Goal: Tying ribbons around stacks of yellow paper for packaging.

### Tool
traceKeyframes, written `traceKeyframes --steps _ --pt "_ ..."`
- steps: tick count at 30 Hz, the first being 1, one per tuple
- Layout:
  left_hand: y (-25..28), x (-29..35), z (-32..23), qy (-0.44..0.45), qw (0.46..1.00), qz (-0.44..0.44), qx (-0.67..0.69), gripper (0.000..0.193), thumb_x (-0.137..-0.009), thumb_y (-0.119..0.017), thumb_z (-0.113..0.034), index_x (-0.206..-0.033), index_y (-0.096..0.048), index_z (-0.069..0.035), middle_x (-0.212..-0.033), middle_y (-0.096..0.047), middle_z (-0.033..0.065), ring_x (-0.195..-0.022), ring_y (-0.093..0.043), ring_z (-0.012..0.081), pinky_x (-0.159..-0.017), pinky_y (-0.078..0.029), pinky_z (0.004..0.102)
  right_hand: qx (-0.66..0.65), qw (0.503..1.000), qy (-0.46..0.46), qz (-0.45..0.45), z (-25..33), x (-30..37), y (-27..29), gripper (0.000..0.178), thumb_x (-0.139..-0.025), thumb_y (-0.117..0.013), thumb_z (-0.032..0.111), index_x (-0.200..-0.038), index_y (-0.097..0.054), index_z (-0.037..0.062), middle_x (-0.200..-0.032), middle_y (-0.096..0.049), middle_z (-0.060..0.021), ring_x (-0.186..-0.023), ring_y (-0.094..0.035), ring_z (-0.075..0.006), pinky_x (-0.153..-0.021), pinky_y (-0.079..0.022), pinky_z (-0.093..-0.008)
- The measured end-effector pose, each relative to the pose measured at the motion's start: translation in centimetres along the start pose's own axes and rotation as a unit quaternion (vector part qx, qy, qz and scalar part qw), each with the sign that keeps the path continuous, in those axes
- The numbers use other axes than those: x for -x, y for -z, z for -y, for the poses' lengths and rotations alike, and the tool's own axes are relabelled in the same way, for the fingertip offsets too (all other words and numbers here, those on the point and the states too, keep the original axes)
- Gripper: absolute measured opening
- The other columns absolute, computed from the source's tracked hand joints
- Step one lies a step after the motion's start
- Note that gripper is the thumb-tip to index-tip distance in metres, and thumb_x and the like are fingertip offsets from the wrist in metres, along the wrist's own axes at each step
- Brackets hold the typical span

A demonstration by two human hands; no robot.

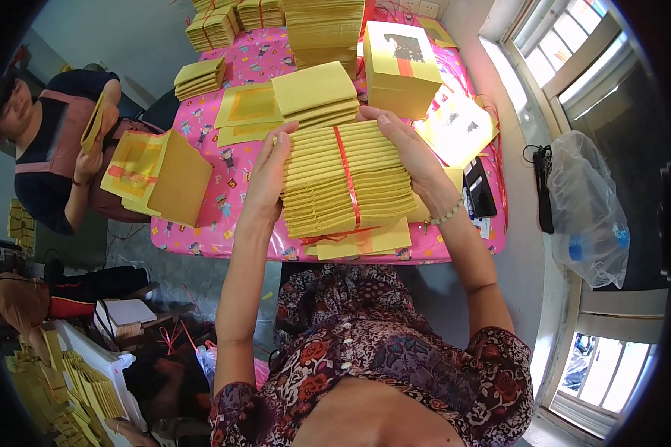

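A thick bundle of folded yellow paper (317,186) with a red ribbon (348,175) around its middle is held up between my two hands, its folded edges showing. My left hand (265,175) presses against the bundle's left side, fingers bent over the far edge. On the opposite side my right hand (412,153) grips it, and its fingertips reach the far right corner. Below the bundle, loose yellow sheets (369,242) lie at the near table edge. Just beyond it rests a smaller stack of folded yellow paper (317,88).
The pink patterned table (194,123) carries a tall yellow stack (324,33), a yellow paper block (399,82) and a dark phone (481,186). At left, a co-worker (60,141) holds folded yellow paper beside another block (168,175). A plastic bag (589,208) hangs by the window.
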State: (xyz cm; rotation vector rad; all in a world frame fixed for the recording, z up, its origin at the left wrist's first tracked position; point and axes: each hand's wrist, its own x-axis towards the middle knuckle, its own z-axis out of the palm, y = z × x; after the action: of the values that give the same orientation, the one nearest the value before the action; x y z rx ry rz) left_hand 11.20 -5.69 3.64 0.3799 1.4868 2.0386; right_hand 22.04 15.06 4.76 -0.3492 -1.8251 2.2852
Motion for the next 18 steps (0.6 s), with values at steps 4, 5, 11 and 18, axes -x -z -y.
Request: traceKeyframes --steps 4,5,11,18 --pt "0.3 0.0 0.2 0.001 0.999 -0.008 0.034 0.049 -0.109 -0.037 -0.040 -0.141 -0.049 -0.005 -0.136 -0.057 0.0093 -0.124 -0.054 0.0196 -0.106 -0.043 0.0356 -0.088 0.995 -0.032 0.022 -0.5 -0.2 1.5 0.055 -0.109 -0.037 0.035 -0.150 -0.037 -0.0016 -0.148 -0.049 -0.0141 -0.135 -0.048 -0.0220 -0.112 -0.039 -0.0340" --pt "1.0 0.1 0.4 -0.024 0.998 0.017 0.061 0.052 -0.109 -0.036 -0.041 -0.145 -0.044 -0.005 -0.138 -0.055 0.0095 -0.126 -0.053 0.0205 -0.107 -0.042 0.0358 -0.088 0.995 -0.032 0.023 -0.5 0.1 2.0 0.055 -0.109 -0.037 0.035 -0.150 -0.037 -0.0016 -0.148 -0.049 -0.0141 -0.135 -0.048 -0.0220 -0.112 -0.039 -0.0340" --pt "1.2 0.7 2.4 -0.078 0.996 0.040 0.016 0.063 -0.108 -0.032 -0.049 -0.152 -0.032 -0.005 -0.148 -0.046 0.0106 -0.137 -0.042 0.0226 -0.116 -0.030 0.0369 0.033 0.997 0.053 0.051 -1.2 1.7 1.8 0.066 -0.108 -0.036 0.046 -0.158 -0.021 0.0036 -0.156 -0.036 -0.0124 -0.142 -0.038 -0.0216 -0.119 -0.029 -0.0342" --pt "3.3 1.6 3.2 -0.122 0.985 0.114 0.034 0.107 -0.089 -0.047 -0.076 -0.161 -0.006 -0.009 -0.164 -0.017 0.0149 -0.151 -0.020 0.0269 -0.121 -0.019 0.0402 -0.002 0.991 0.094 0.097 -1.5 2.0 3.0 0.089 -0.099 -0.049 0.057 -0.161 -0.007 0.0090 -0.163 -0.022 -0.0153 -0.149 -0.025 -0.0255 -0.121 -0.023 -0.0357"
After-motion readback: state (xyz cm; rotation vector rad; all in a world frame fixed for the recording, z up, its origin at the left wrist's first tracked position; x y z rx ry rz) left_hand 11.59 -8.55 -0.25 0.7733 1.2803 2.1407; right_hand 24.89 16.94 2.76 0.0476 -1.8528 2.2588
